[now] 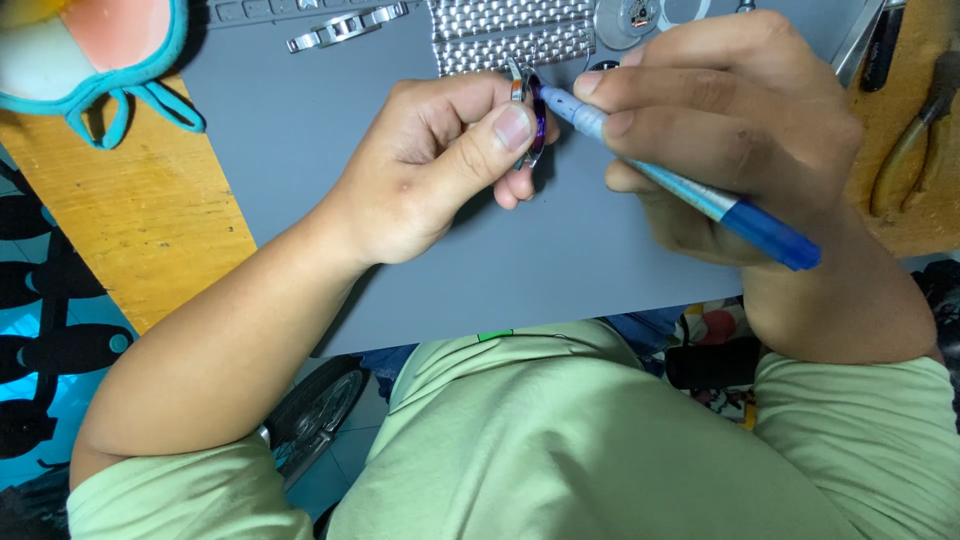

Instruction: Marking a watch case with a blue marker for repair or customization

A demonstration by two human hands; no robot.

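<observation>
Here the left hand pinches a small purple-rimmed watch ring on edge over the grey mat, while the right hand grips a blue pen-shaped tool, its long axis slanting up-left so the tip touches the ring

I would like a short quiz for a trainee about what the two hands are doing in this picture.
1. True or false: the left hand pinches a small ring-shaped part.
2. Which hand holds the blue pen-like tool?
3. Where do the pliers lie? A) on the grey mat B) on the wooden surface, at the right edge of the picture.

Key: 1 true; 2 the right hand; 3 B.
</observation>
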